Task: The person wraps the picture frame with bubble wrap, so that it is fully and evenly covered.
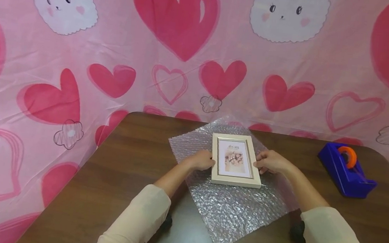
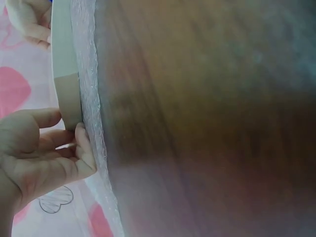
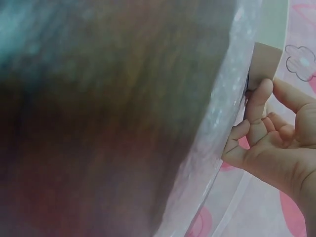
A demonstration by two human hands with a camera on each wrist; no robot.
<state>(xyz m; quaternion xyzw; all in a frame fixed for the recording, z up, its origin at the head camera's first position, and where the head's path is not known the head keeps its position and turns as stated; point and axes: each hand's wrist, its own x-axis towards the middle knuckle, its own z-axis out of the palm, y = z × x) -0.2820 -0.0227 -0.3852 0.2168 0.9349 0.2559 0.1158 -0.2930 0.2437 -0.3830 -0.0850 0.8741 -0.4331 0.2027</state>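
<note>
A cream picture frame (image 1: 234, 160) with a floral print lies face up on a sheet of bubble wrap (image 1: 238, 212), which is turned cornerwise on the table. At the frame's left side my left hand (image 1: 200, 160) holds the edge, thumb on top. My right hand (image 1: 272, 162) grips the opposite edge the same way. In the left wrist view, the left hand's thumb and fingers pinch the side of the frame (image 2: 66, 94) just above the bubble wrap (image 2: 91, 89). The right wrist view has the right hand (image 3: 276, 128) with thumb and finger at the frame's side (image 3: 265, 61).
A blue tape dispenser (image 1: 347, 175) with an orange-cored roll stands on the right of the brown wooden table (image 1: 110, 191). Behind the table hangs a pink cloth (image 1: 184, 77) printed with hearts and white animal faces. The bubble wrap's far corner reaches the table's back edge.
</note>
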